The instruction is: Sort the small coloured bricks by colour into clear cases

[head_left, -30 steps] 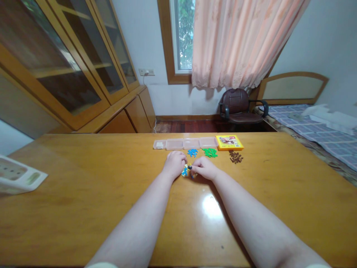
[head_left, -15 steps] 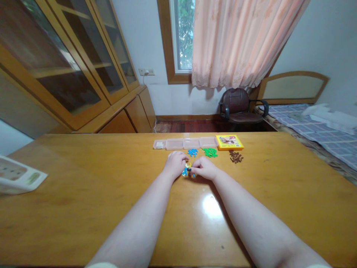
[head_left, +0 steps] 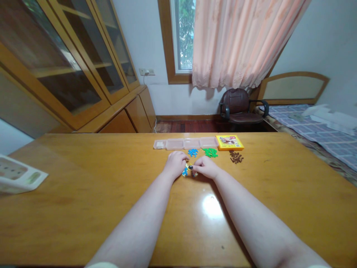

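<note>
Hands meet over a small heap of mixed pieces (head_left: 185,172), pale, yellow and blue, which lies on the wooden table (head_left: 111,208) directly between them; left hand (head_left: 175,163) is curled palm-down at the heap's left edge, fingers bent and narrow, and whether anything is gripped cannot be told; right hand (head_left: 206,167) has thumb and fingers drawn close together at the heap's right side, with a small dark item (head_left: 190,167) at the fingertips, its nature and the firmness of any hold being too small to tell; blue pile (head_left: 192,152) lies just beyond the hands, green pile (head_left: 210,152) beside it to the right, brown pile (head_left: 236,157) farther right, near the yellow box (head_left: 230,142); a row of clear trays (head_left: 175,144) runs behind the blue and green piles; on handling, in this inspector's judgement, the left hand serves best as a light fence against scatter, pressing no pieces flat; the right calls for a fingertip pinch on one piece at a time, taken from the heap's edge; wrists are best held low yet clear of the neighbouring blue pile, since a brushing knuckle could mix the colours
</note>
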{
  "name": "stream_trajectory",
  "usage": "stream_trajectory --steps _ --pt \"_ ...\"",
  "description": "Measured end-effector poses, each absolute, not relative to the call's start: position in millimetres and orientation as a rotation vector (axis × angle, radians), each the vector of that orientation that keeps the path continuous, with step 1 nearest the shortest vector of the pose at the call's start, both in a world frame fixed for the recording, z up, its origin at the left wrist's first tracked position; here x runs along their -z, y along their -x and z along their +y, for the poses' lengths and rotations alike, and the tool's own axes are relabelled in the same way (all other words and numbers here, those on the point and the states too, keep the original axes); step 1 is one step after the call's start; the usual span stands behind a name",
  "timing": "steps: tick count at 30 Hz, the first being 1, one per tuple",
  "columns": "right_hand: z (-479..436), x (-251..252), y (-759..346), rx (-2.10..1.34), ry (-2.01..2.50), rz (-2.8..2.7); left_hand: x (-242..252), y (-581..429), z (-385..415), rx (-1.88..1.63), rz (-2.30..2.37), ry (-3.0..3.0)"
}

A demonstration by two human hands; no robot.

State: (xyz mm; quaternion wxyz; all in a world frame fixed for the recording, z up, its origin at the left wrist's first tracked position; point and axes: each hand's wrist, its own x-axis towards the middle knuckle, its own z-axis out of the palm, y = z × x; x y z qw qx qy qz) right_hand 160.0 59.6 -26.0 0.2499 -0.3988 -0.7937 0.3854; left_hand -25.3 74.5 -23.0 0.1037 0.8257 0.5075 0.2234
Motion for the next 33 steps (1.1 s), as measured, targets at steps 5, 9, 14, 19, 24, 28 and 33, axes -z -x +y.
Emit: stream_trajectory --steps 5,9,14,19,24,28,33 --pt "62 28 -163 -0.941 1.162 -2.140 22 25 74 -0.658 1.501 -2.432" --pt "65 30 -165 -0.914 1.139 -2.160 22 25 74 -0.671 1.487 -2.426" --pt "66 32 -167 -0.786 1.330 -2.097 25 26 76 -0.669 1.478 -2.443" --pt "69 34 -166 -0.742 1.382 -2.062 27 26 76 -0.651 1.468 -2.444" --pt "71 32 -164 -0.675 1.325 -2.054 25 26 76 -0.658 1.467 -2.441" --pt "71 30 -165 -0.629 1.399 -1.973 24 27 77 -0.660 1.493 -2.424" --pt "69 31 -164 -0.684 1.378 -2.014 25 28 77 -0.680 1.533 -2.404"
